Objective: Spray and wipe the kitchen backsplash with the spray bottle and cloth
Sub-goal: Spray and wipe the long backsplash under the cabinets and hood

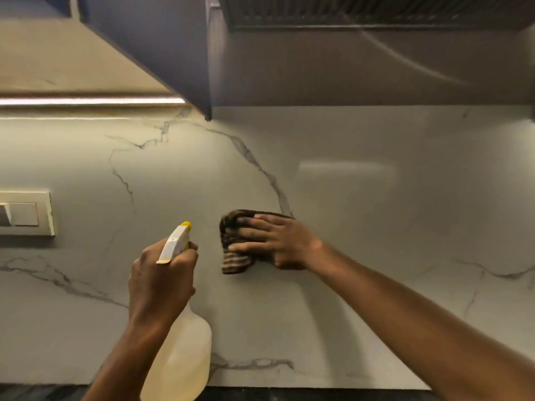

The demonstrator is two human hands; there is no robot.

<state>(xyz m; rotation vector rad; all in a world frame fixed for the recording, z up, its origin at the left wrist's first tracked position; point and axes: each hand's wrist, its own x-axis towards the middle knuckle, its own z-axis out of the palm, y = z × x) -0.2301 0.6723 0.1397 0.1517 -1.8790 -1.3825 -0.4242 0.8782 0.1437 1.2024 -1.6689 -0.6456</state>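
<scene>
Left hand (pixel 162 282) clenched around the neck of the spray bottle (pixel 185 354), index finger at the trigger, yellow-tipped nozzle aimed at the wall. The translucent bottle hangs below the fist, at near left. Right hand (pixel 275 241) with fingers spread flat, pressing the cloth (pixel 233 263), a dark folded piece with a striped edge, against the backsplash (pixel 390 233), just right of the nozzle. The backsplash is pale, grey-veined marble. Switch plate (pixel 26 212) at far left; lit strip (pixel 86 101) under the dark upper cabinet (pixel 144 44); hood grille (pixel 376 11) above right; dark countertop (pixel 289 396) along the bottom edge.
</scene>
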